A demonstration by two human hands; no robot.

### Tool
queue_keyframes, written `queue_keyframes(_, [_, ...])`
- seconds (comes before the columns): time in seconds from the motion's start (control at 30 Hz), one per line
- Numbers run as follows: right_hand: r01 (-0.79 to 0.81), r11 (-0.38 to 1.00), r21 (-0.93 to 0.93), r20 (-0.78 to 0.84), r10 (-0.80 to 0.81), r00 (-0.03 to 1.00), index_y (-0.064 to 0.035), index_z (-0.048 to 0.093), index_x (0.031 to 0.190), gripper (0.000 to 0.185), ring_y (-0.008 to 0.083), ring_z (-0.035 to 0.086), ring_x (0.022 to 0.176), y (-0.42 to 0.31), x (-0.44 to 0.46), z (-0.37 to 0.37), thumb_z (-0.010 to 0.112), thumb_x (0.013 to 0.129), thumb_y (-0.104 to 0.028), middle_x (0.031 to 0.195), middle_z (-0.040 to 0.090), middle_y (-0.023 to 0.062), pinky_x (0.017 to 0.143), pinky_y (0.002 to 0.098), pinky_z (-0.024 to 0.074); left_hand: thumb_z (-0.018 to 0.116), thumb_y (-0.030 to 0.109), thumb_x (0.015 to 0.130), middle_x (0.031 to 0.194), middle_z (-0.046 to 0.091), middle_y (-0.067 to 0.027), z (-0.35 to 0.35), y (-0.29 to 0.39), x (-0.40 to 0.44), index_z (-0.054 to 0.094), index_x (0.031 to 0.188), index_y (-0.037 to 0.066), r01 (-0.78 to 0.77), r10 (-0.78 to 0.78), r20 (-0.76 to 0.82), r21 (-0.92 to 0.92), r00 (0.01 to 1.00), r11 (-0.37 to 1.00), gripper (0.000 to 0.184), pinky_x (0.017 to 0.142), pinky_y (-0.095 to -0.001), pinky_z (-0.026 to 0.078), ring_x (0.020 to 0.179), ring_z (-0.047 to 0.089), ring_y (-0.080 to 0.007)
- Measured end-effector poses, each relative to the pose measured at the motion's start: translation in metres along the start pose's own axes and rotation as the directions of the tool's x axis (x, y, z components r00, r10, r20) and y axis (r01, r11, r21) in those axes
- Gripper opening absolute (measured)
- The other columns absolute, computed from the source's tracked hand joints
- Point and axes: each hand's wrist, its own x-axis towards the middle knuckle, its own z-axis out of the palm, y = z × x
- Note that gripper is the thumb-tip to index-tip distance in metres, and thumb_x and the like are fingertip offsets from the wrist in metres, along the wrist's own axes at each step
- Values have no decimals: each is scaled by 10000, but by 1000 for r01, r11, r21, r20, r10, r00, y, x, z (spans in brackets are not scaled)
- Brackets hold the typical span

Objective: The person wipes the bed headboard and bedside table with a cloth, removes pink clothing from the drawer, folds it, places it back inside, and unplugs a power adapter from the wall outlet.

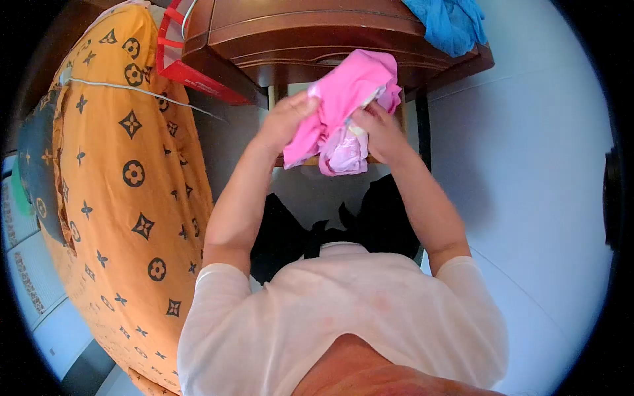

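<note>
A bright pink garment (356,79) is bunched up between my hands, above my lap and in front of the dark wooden cabinet. From its lower part hangs a paler, shiny lilac fold (345,155). My left hand (288,119) grips its left side, thumb on top. On the other side, my right hand (382,132) has its fingers closed on the cloth near a whitish edge. What sort of garment it is cannot be made out while it is crumpled.
The brown wooden cabinet (290,33) stands ahead, with a blue cloth (452,26) over its right corner. A red bag (191,79) stands at its left. Along my left lies an orange patterned bedspread (125,218), crossed by a white cord (132,87). A pale wooden edge (307,160) shows below the garment.
</note>
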Motion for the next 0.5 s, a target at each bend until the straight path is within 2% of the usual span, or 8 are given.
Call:
queue_keyframes(0.07, [-61, 997, 56, 5, 61, 998, -31, 442, 1223, 433, 243, 515, 1074, 8, 7, -16, 532, 857, -246, 1166, 526, 128, 950, 388, 398, 530, 356, 849, 1272, 395, -244, 14, -4, -6, 442, 1195, -59, -372, 230, 304, 593, 925, 714, 547, 1032, -411, 264, 1221, 352, -338])
queue_keyframes(0.1, [-42, 965, 258, 109, 14, 994, -37, 446, 1209, 424, 237, 531, 1044, 8, 7, -17, 524, 863, -269, 1143, 534, 117, 909, 375, 428, 530, 356, 849, 1272, 395, -244, 25, -6, -10, 442, 1195, -59, -374, 232, 304, 590, 924, 715, 547, 1032, -411, 264, 1221, 352, -338])
queue_keyframes(0.17, [-90, 802, 591, 246, -72, 967, -48, 441, 1216, 455, 258, 519, 1069, 9, 7, -18, 458, 885, -360, 1159, 529, 127, 914, 399, 432, 521, 394, 839, 1305, 319, -272, 51, -8, -20, 450, 1178, -58, -570, 338, 497, 805, 799, 163, 570, 1042, -416, 226, 1250, 279, -370])
queue_keyframes(0.27, [128, 951, 282, -282, -46, 958, -51, 428, 1240, 485, 274, 510, 1082, -11, -5, 0, 403, 896, -393, 1179, 516, 149, 933, 418, 415, 487, 449, 839, 1319, 304, -276, 52, -15, -24, 355, 1272, -34, -675, 295, 618, 722, 729, 155, 662, 1039, -465, 191, 1249, 265, -422])
queue_keyframes(0.33, [124, 942, 313, -311, -21, 950, -34, 417, 1239, 550, 331, 510, 1056, -15, -8, -13, 314, 899, -453, 1169, 507, 176, 923, 458, 414, 459, 412, 865, 1194, 463, -238, 43, -11, -13, 478, 1165, -44, -726, 390, 621, 647, 680, 234, 546, 979, -431, 303, 1144, 423, -367])
queue_keyframes(0.4, [147, 846, 512, -33, -151, 988, -27, 417, 1234, 566, 344, 507, 1053, -31, -25, -15, 314, 893, -467, 1164, 507, 178, 914, 484, 415, 453, 390, 880, 984, 595, -166, 18, -6, -4, 585, 982, -42, -296, 224, 207, 452, 952, 841, 463, 856, -357, 406, 946, 555, -250])
queue_keyframes(0.47, [130, 844, 521, 5, -156, 988, -27, 419, 1233, 562, 339, 507, 1055, -31, -24, -20, 325, 892, -464, 1165, 508, 174, 913, 481, 417, 440, 399, 889, 814, 629, -87, -3, -14, 18, 627, 844, -20, -194, 234, 35, 684, 972, 703, 462, 754, -296, 436, 786, 575, -160])
queue_keyframes(0.5, [119, 845, 521, 11, -146, 989, -27, 420, 1232, 560, 337, 507, 1055, -30, -22, -22, 331, 891, -462, 1166, 508, 172, 913, 480, 418, 411, 481, 890, 926, 621, -96, -12, -15, 22, 614, 969, -6, 50, -15, -53, 761, 998, 647, 534, 799, -294, 424, 870, 561, -154])
